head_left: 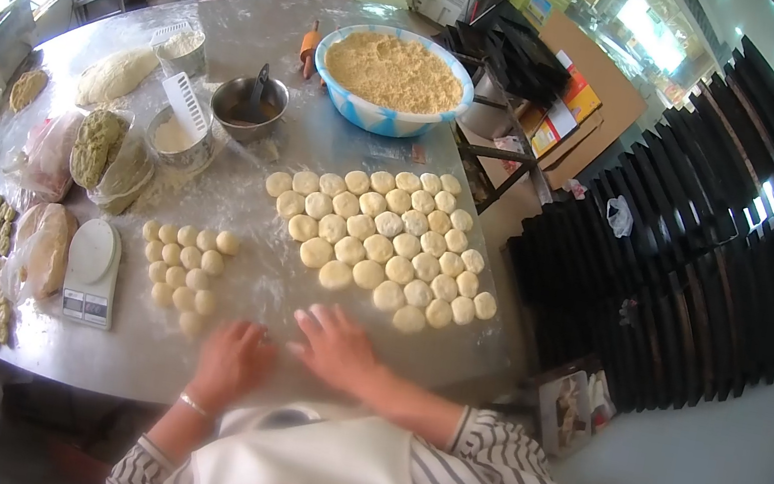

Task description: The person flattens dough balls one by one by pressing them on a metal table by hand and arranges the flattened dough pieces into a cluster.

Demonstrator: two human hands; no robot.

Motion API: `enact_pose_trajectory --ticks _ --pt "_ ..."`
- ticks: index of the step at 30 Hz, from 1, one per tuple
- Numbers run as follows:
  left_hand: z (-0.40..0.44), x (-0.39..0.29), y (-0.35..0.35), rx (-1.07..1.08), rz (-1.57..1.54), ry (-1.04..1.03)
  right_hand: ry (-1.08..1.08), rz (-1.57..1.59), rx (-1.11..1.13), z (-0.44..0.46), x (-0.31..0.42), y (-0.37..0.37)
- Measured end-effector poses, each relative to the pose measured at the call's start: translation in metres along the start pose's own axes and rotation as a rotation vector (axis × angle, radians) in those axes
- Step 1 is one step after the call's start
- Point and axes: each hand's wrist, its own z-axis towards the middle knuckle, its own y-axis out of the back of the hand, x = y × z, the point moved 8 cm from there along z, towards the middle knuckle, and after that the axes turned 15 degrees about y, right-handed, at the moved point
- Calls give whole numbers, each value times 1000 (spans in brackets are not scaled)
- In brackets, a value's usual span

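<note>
My right hand (pixel 337 348) lies low over the steel table with its fingers apart and nothing in them. Beside it, my left hand (pixel 232 357) is smeared by motion, so whether its fingers are closed on anything does not show. Small dough balls (pixel 190 256) sit in rows just beyond my left hand. Beyond my right hand, larger flattened dough rounds (pixel 366 226) stand in close rows, lightly floured. Neither hand touches the rows.
A blue-and-white basin (pixel 388 121) of crumbly yellow filling stands at the back, beside a rolling pin (pixel 309 49). A metal bowl (pixel 245 126), a kitchen scale (pixel 93 271) and a large dough lump (pixel 116 78) are leftward. Stacked black trays (pixel 702 231) fill the right side.
</note>
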Motion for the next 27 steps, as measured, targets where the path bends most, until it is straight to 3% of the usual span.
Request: enact_pose_trajectory --ticks 4,7,10,13,27 --pt "25 13 -28 -173 -134 11 -2 143 39 22 -12 -40" --pt "31 17 -54 -238 60 4 40 65 7 22 -15 -55" --pt "27 17 -65 -136 171 60 67 22 -115 16 -14 -54" --pt "29 22 -73 -33 189 90 15 85 -94 18 -17 -62" --pt "25 25 -78 7 207 112 63 -36 -12 10 -21 -79"
